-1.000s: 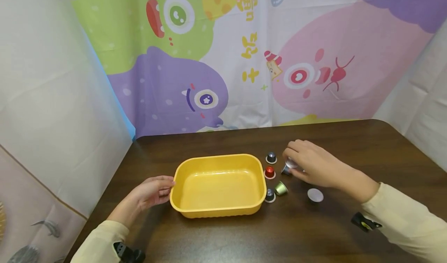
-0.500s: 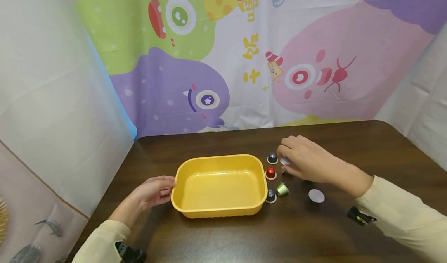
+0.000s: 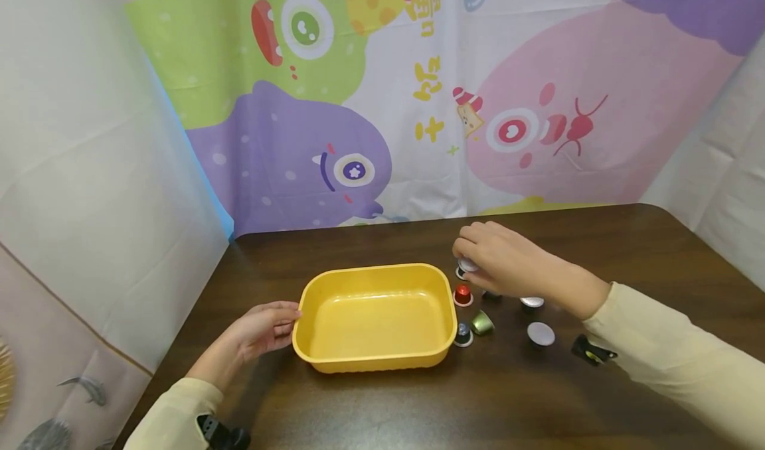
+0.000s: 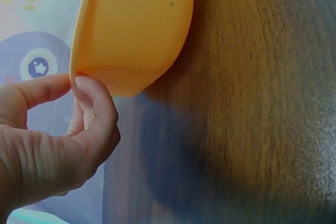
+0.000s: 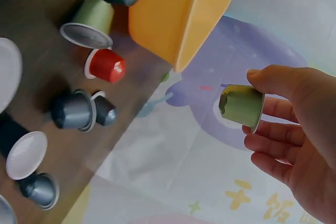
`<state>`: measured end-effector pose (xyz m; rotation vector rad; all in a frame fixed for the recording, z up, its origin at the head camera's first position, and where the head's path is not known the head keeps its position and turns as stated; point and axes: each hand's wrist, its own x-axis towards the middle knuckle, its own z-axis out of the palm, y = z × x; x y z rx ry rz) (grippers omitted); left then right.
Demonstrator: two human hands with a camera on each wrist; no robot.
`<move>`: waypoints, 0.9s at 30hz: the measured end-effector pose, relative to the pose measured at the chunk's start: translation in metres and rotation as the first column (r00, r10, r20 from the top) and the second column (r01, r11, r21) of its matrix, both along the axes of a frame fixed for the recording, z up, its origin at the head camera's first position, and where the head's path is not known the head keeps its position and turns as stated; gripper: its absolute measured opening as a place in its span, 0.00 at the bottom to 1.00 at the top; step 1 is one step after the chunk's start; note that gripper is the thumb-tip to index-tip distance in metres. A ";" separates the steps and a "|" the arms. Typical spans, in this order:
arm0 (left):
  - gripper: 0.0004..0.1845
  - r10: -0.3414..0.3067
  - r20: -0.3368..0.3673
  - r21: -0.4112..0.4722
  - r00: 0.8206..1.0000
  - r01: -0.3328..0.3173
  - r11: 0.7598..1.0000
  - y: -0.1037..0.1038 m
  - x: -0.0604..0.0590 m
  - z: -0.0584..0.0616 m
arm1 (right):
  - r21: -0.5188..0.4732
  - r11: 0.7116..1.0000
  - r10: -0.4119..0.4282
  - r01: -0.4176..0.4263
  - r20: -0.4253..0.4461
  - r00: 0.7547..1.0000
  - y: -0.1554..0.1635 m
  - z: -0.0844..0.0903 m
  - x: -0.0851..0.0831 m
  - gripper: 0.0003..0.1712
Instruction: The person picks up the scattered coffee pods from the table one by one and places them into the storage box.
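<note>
A yellow plastic basin point(image 3: 376, 364) stands on the table; its inside holds nothing. My left hand point(image 3: 263, 330) pinches its left rim between thumb and fingers, which the left wrist view shows closely. Over the far end of the capsules, my right hand point(image 3: 508, 257) holds a green coffee capsule point(image 5: 242, 104) between thumb and fingers, raised off the table. Beside the basin's right wall are a red capsule point(image 3: 463, 295), a second green capsule point(image 3: 481, 322) lying on its side, and a dark capsule point(image 3: 463, 334). Another dark capsule point(image 5: 105, 109) is partly hidden behind my right hand in the head view.
Farther right on the dark wooden table point(image 3: 382, 410) lie more capsules, among them one with a pale lid point(image 3: 540, 334) facing up and another with a silvery lid point(image 3: 532, 302). A printed cartoon curtain point(image 3: 430, 171) hangs behind the table's back edge.
My right hand has risen slightly and moved left toward the basin with the capsule, uncovering a silvery-lidded capsule on the table. My left hand keeps its place on the rim.
</note>
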<state>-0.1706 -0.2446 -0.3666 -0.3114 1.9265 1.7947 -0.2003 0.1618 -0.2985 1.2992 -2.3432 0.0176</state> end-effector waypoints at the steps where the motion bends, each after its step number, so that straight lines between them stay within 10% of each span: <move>1: 0.20 0.001 0.000 0.000 1.000 -0.001 1.000 0.000 0.000 0.000 | 0.002 1.000 0.000 0.000 0.005 1.000 -0.002 0.001 -0.001 0.15; 27: 0.23 -0.004 0.002 0.007 1.000 0.004 1.000 -0.001 0.000 -0.003 | 0.118 0.993 -0.008 -0.021 0.237 0.971 -0.066 0.015 -0.018 0.11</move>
